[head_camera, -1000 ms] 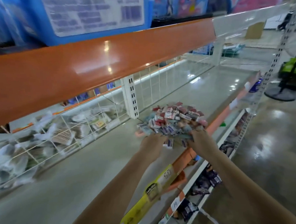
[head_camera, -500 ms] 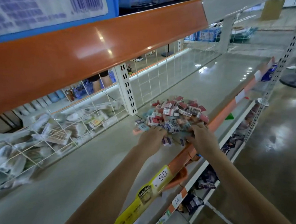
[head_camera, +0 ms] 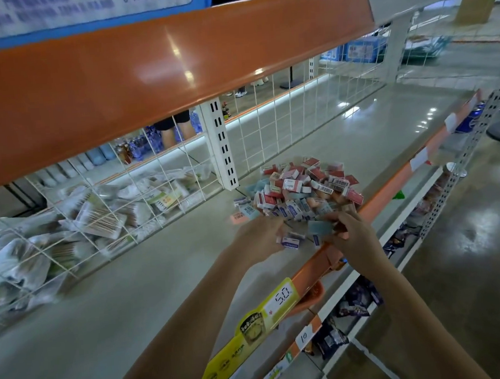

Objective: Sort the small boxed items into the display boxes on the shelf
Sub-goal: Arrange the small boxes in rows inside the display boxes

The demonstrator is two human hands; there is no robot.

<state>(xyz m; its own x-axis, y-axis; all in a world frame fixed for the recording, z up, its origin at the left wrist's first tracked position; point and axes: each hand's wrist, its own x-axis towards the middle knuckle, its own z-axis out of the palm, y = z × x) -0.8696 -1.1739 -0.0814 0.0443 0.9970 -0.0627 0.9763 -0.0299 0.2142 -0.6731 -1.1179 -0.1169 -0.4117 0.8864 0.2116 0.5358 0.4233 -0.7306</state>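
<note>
A heap of small boxed items (head_camera: 299, 189), red, pink, blue and white, lies on the grey shelf (head_camera: 131, 286) near its orange front edge. My left hand (head_camera: 259, 237) reaches into the near left side of the heap, fingers curled around a few small boxes, with a white-and-blue one (head_camera: 290, 242) just below it. On the near right side my right hand (head_camera: 349, 232) has its fingers bent among the boxes, beside a pale blue box (head_camera: 319, 228). No display box is in view.
An orange beam (head_camera: 146, 78) of the shelf above hangs over the work area. A white wire grid (head_camera: 97, 217) backs the shelf, with bagged goods behind it. A yellow price tag (head_camera: 260, 318) marks the front edge. Dark packets fill the lower shelf (head_camera: 357, 297).
The view has shifted closer to the shelf and slightly left. Both hands stay at the near side of the heap, with the fingers working a little deeper among the boxes.
</note>
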